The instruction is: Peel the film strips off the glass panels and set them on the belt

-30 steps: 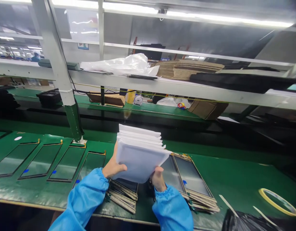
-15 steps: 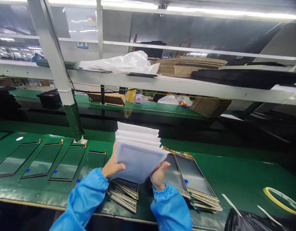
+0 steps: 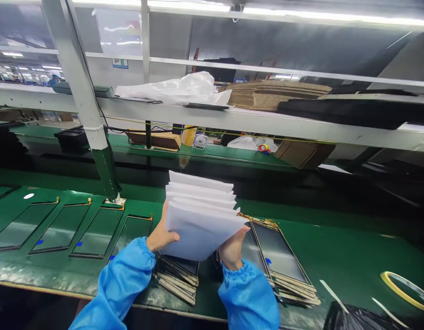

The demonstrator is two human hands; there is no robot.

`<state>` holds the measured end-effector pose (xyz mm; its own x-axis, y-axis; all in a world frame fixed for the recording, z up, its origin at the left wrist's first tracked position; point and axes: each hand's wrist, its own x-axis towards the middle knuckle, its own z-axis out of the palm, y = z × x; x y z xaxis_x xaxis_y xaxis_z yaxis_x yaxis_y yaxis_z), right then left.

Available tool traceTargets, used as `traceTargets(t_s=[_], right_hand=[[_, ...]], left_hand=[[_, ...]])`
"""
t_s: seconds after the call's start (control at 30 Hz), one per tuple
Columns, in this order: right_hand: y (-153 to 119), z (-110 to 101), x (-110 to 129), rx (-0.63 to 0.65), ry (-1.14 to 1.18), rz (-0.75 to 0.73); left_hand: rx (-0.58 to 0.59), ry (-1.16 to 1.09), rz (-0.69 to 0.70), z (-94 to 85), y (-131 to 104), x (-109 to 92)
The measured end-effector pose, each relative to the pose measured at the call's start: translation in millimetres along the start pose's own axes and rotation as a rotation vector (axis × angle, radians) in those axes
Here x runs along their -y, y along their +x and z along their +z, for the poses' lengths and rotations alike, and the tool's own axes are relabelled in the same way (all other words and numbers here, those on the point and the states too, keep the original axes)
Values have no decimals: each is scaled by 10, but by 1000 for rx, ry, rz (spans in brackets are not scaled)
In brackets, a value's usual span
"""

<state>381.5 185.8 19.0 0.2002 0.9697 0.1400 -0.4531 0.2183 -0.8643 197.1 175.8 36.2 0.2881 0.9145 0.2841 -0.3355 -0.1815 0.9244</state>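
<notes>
1. The soft white packets (image 3: 201,233), thin and sheet-like, are gathered in a fanned bundle above the desk (image 3: 343,247), not set down.
2. My left fingers (image 3: 172,237) grip one side, thumb on the smooth front; my right fingers (image 3: 245,230) hold the lower right corner.
3. Below, thin stiff panels lie in a slanting stack (image 3: 175,284); a larger stack (image 3: 284,252) sits right.
4. Left, dark-rimmed, glassy rectangular panels (image 3: 98,229) lie singly, spaced apart.

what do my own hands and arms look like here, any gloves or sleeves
Both your left hand and right hand are bare, without gloves. The forearms wear loose, bright blue, slightly shiny sleeves, gathered into ruffled cuffs at the wrists. No markings show on them.
</notes>
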Motion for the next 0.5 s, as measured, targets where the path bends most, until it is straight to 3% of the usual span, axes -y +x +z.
traceTargets(t_s=[0.33,0.5], right_hand=[[16,82,120,57,-109,-24],[14,69,158,27,-131,-24]], left_hand=[[12,66,-29,-20,37,-18],[6,43,-30,17,49,-75]])
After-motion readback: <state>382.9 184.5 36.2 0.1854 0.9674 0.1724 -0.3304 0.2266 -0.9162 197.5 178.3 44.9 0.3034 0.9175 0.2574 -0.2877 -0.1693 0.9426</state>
